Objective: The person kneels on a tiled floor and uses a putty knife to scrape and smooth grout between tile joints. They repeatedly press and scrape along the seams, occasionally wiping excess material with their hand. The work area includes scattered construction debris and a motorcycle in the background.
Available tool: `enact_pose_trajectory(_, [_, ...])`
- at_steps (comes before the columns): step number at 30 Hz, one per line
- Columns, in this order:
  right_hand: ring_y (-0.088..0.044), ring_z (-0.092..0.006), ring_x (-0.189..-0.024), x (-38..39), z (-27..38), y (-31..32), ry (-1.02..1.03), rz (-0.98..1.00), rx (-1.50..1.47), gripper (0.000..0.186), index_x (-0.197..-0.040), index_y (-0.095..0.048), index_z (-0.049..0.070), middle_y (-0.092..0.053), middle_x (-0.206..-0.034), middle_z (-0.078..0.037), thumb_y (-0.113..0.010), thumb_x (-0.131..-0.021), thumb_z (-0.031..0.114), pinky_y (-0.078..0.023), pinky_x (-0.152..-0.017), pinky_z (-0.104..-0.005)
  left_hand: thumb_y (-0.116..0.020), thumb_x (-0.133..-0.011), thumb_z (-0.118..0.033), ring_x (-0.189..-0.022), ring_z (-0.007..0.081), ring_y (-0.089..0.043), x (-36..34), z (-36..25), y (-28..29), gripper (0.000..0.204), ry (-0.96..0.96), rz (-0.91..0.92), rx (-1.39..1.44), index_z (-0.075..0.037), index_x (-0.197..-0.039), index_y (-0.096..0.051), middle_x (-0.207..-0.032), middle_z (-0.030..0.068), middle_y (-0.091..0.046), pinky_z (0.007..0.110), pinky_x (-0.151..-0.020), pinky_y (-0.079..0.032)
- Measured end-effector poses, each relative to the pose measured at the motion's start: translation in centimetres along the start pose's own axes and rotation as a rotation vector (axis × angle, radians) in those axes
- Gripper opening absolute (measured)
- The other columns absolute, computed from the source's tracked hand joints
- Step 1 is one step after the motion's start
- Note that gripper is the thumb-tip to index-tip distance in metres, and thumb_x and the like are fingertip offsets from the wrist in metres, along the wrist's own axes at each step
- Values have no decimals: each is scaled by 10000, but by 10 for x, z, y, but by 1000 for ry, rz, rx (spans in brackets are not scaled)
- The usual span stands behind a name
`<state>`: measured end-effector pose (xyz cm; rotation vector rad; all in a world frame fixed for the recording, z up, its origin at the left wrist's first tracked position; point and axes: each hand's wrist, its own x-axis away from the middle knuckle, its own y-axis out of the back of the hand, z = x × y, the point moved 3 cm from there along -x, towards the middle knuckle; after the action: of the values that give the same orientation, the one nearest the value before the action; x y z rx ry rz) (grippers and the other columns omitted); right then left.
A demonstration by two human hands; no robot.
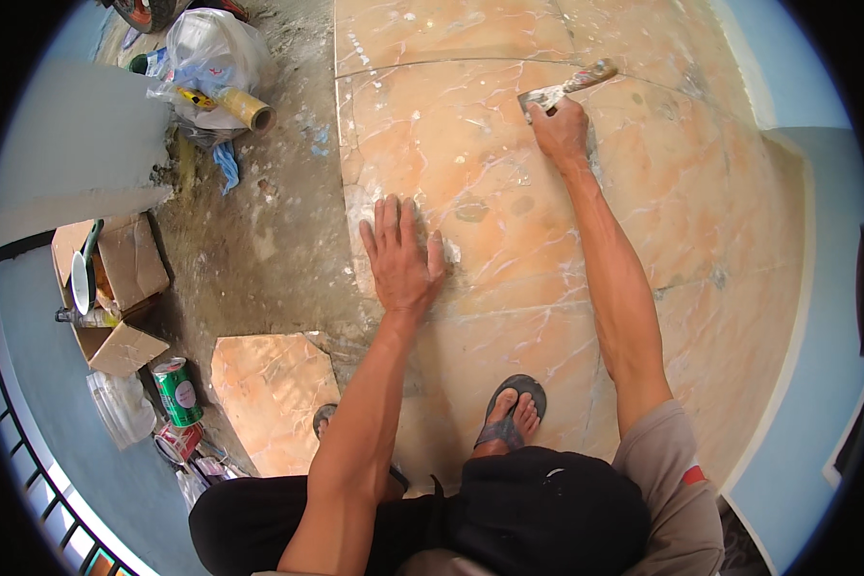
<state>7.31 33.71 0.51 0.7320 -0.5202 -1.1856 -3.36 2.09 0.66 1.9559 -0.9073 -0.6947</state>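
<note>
My right hand (562, 136) reaches far forward with its fingers closed on a scraper (591, 75). The scraper's metal blade is smeared white and touches or hovers just over the tiled floor (509, 254); I cannot tell which. Its worn handle points to the upper right, past my knuckles. My left hand (402, 264) lies flat on the orange marbled tile near the tiling's left edge, with its fingers stretched out and nothing held. Pale patches and crumbs of residue mark the tile around it.
Bare rough concrete (259, 230) borders the tiles on the left. A loose cut tile (274, 398) lies there. Farther left are a cardboard box (130, 264) with a ladle, a green can (177, 392) and plastic bags (216, 53) beside a cardboard tube (248, 109). A blue wall (821, 230) stands right.
</note>
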Motion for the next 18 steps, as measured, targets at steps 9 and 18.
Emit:
enact_pose_trajectory(9, [-759,-392,-893,-4,7,4,13,27,-109,302,-917,-750,-36,-758,-904,-257,-761,-859,260,-574,-803,-453,-626,-946,-300,-1570,385,-299,1,2,-1,676,9,-3,-18,0,-1530,-466,-1626,216,-410,592,-1303,-148])
enact_pose_trajectory(18, [-753,-389,-834,6,11,-14,140,143,-135,305,-907,-754,-41,-752,-853,-254,-764,-863,261,-569,-758,-451,-632,-949,-284,-1563,389,-306,1,2,0,662,5,0,-23,-11,-1528,-467,-1618,210,-418,594,-1301,-151])
